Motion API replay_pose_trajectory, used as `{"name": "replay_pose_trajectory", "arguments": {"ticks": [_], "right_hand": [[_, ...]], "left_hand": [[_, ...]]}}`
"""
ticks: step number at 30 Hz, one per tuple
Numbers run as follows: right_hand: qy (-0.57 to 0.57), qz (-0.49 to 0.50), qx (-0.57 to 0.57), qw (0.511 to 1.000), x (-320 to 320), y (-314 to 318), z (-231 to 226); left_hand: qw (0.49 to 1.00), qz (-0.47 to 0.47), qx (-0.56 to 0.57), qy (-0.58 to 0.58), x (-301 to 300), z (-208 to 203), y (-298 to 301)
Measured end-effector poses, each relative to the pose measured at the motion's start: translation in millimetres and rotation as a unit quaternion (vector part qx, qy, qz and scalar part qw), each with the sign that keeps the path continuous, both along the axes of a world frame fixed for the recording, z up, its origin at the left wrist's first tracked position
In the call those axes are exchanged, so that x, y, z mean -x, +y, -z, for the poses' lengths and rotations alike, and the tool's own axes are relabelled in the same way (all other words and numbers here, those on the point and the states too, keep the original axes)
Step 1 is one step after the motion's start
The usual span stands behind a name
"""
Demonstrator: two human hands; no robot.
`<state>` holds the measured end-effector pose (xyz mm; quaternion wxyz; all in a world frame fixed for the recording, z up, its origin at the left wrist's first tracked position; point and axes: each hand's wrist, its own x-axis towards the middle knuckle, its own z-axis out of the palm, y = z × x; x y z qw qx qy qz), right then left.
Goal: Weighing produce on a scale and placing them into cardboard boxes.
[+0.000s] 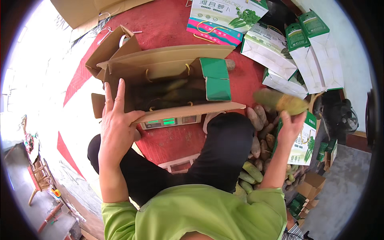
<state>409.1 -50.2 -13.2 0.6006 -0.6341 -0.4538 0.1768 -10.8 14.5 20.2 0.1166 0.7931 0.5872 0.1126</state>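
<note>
In the middle stands a long cardboard box [172,53] with its top flaps up and yellow cord handles. Dark green radishes [176,95] lie inside it, partly in shadow. My left hand [115,128] rests on the box's near left corner, fingers stretched apart and thumb along the near flap. Off to the right, my right hand [291,127] grips a long green radish [276,101] with a yellowish end, blurred by motion. The box sits over a scale [170,121] with lit green displays; the scale's top is hidden.
Piled beside my right knee are several reddish-brown and green radishes [256,150]. A white and green carton [302,146] stands by the pile. More printed cartons [272,50] lie at the far right. A smaller open cardboard box [105,54] touches the far left.
</note>
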Motion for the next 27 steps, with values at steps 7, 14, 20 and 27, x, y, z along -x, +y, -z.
{"name": "replay_pose_trajectory", "arguments": {"ticks": [7, 14, 20, 27], "right_hand": [[0.032, -0.314, -0.101, 0.943, 93.6, 89.5, -95.9], [-0.208, -0.457, 0.035, 0.864, 171.0, 131.0, -47.6], [-0.613, -0.445, 0.181, 0.627, 193.0, 150.3, -10.9], [-0.36, -0.375, 0.027, 0.854, 145.9, 135.2, -43.2]], "left_hand": [[1.0, 0.003, -0.014, 0.006, 3.2, 0.1, -0.8], [1.0, 0.004, -0.013, 0.012, 5.2, 6.1, 1.5], [1.0, 0.009, -0.006, 0.028, 5.4, 3.2, 2.4], [0.998, 0.018, -0.033, 0.045, 11.1, 11.4, 1.6]]}}
